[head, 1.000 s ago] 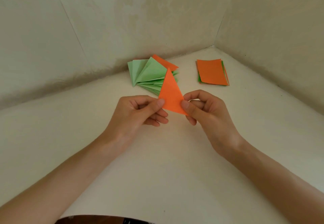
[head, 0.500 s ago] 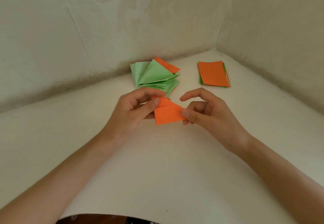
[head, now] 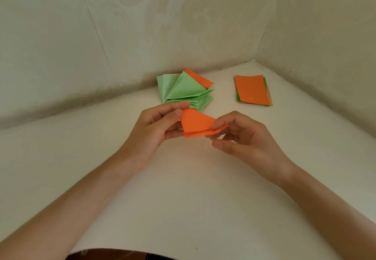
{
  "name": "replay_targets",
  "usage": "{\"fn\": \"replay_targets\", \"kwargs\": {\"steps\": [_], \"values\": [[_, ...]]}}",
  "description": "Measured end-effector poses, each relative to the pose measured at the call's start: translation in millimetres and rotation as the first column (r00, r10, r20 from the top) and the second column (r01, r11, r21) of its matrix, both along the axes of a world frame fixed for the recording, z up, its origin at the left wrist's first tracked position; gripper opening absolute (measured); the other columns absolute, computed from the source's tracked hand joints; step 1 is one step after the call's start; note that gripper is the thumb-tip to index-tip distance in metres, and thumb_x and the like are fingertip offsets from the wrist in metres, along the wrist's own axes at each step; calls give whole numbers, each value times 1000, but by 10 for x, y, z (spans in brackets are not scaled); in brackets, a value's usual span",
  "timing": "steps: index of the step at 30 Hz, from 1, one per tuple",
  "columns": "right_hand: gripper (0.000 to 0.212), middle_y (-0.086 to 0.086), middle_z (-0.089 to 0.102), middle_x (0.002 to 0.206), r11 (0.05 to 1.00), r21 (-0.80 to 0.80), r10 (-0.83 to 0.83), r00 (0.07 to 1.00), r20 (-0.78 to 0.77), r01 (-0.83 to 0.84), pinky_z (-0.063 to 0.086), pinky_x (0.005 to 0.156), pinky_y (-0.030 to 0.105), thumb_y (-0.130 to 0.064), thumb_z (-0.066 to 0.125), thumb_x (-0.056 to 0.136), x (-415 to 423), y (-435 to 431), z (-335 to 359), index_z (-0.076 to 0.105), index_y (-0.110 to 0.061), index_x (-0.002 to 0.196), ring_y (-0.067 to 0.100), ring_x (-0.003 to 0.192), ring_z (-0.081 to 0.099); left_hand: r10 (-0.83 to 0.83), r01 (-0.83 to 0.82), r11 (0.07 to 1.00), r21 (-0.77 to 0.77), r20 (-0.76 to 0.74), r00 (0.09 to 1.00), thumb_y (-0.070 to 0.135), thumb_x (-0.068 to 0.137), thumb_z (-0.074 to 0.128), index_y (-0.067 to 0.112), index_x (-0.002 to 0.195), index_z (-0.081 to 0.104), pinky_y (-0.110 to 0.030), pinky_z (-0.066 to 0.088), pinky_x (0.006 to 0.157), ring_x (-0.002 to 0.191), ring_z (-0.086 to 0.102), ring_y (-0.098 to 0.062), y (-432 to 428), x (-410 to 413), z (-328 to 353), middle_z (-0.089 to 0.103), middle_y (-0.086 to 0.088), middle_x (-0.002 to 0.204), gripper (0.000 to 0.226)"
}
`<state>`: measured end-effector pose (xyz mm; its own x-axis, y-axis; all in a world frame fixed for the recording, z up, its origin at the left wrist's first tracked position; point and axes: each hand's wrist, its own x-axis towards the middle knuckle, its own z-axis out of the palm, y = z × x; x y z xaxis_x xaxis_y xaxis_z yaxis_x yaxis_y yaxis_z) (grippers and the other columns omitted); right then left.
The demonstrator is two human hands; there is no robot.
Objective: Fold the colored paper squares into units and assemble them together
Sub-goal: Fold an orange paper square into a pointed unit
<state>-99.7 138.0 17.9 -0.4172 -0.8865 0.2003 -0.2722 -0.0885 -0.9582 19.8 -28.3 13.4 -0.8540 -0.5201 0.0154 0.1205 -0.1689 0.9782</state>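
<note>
The person holds a folded orange paper (head: 196,124) just above the white desk (head: 183,198), between both hands. The left hand (head: 154,125) pinches its left corner, thumb and forefinger clamped together on the sheet. The right hand (head: 244,137) takes the right tip, forefinger curled on top and another finger beneath it, while the thumb hangs free below, off the paper. The paper lies half folded, its upper flap lifted off the lower layer. Just behind it, near the wall (head: 122,45), sits a fanned pile of folded units (head: 183,92), mostly green with one orange. To the right, well apart, lies a stack of paper squares (head: 252,89), orange on top, green edges showing beneath.
</note>
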Motion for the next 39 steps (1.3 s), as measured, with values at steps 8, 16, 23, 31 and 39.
{"fn": "replay_targets", "kwargs": {"steps": [8,16,23,31,39], "values": [[18,-11,66,89,998,-65,-25,1000,-17,24,47,76,23,-8,62,79,-42,-9,-39,68,-24,82,11,85,61,-113,117,990,75,-57,992,0,71,56,9,110,62,-23,53,76,98,65,-15,-29,0,-5,67,-8,111,41],[9,-8,66,91,997,-78,22,1000,22,-20,46,77,22,-21,67,76,-67,-1,-58,70,-19,84,11,88,61,-37,38,999,14,-13,999,12,72,69,12,91,65,-20,52,70,82,64,-10,-54,-26,-33,67,-1,88,19],[8,-8,67,87,996,-71,-54,996,72,59,46,74,17,-13,66,83,-19,-30,-40,70,-12,89,6,82,60,61,-60,997,-48,7,998,19,73,64,10,85,64,-19,53,63,69,66,-6,-53,-15,-20,70,4,72,14],[16,0,62,69,963,-90,-243,965,97,252,46,63,18,1,60,85,45,-71,-63,66,-12,92,8,63,57,12,-12,996,-90,-4,1000,19,74,63,8,88,64,-23,55,65,72,68,-10,31,-8,0,71,0,74,18],[20,3,62,63,959,-28,-263,925,274,281,47,57,25,8,50,90,15,-42,-16,59,-10,95,16,58,61,-8,12,996,-91,37,999,21,76,61,10,90,64,-25,56,68,73,68,-12,25,-8,-23,71,-1,75,18]]}}
